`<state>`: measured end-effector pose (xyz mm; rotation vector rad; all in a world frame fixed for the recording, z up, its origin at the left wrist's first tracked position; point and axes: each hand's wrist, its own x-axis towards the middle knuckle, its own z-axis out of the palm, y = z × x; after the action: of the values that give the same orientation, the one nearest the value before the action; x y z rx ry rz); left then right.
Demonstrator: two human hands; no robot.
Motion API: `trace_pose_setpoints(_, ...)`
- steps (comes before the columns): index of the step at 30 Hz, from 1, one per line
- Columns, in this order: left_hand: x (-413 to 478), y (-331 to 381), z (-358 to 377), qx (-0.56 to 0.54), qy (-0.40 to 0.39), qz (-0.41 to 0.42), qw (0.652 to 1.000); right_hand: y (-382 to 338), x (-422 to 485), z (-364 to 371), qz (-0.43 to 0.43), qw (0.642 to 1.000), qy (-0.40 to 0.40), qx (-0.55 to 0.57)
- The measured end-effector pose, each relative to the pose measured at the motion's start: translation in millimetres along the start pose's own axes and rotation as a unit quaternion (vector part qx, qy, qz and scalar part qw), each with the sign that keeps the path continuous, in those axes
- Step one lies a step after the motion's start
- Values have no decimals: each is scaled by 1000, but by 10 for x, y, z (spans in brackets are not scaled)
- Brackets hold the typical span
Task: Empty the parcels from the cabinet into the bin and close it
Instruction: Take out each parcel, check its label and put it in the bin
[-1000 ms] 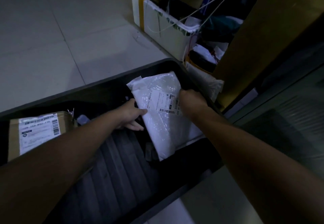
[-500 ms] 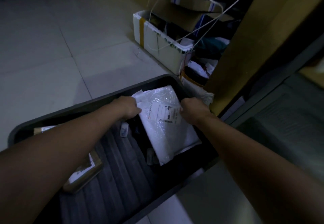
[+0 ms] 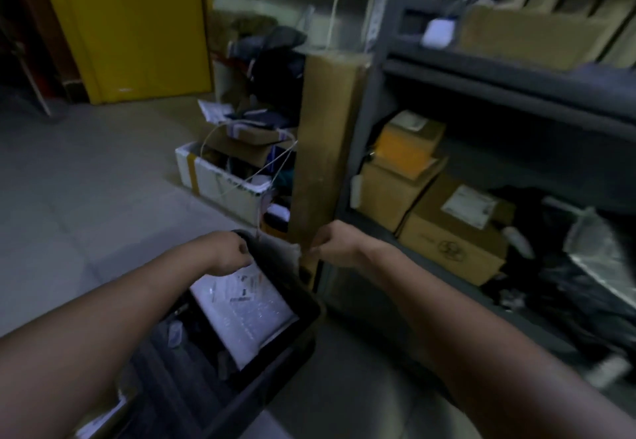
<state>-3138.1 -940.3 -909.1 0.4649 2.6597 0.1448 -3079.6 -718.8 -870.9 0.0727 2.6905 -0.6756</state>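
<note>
Head view: one camera looks down at two bare arms over a dark bin on the floor, with a grey cabinet of shelves at 2 o'clock.
Bin: bin sits at 6 o'clock, open on top, with no lid that I can see.
White parcel: white parcel lies flat inside the bin, its label facing up, against the far right wall.
Left hand: left hand hangs just over the top edge of the white parcel; its fingers are curled in, but it is too blurry to tell if they pinch anything.
Right hand: right hand is at the far corner of the bin, next to the tall brown board; its fingers are curled too, and I cannot tell if they hold something.
Cabinet: cabinet is at 2 o'clock and it is not empty.
Boxes left: brown box with a white label sits on the low shelf, a smaller box next to it, and an orange-topped box on top of that one.
Other stuff: black bags lie on the low shelf at 3 o'clock, and a white crate full of odds and ends stands at 12 o'clock.
How far along: I think a good part is done, but more boxes must come out and the closing is not done.
What could go wrong: the stacked boxes could tip if the bottom one is pulled first.
Another worry: the room is dark, so a small parcel among the black bags could get missed.
</note>
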Motion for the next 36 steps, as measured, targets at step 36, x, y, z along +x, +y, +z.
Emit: trace_pose_setpoints(36,500,2432,-1635,101,116,30,988,1202,-307,-1840,76,962,254,64)
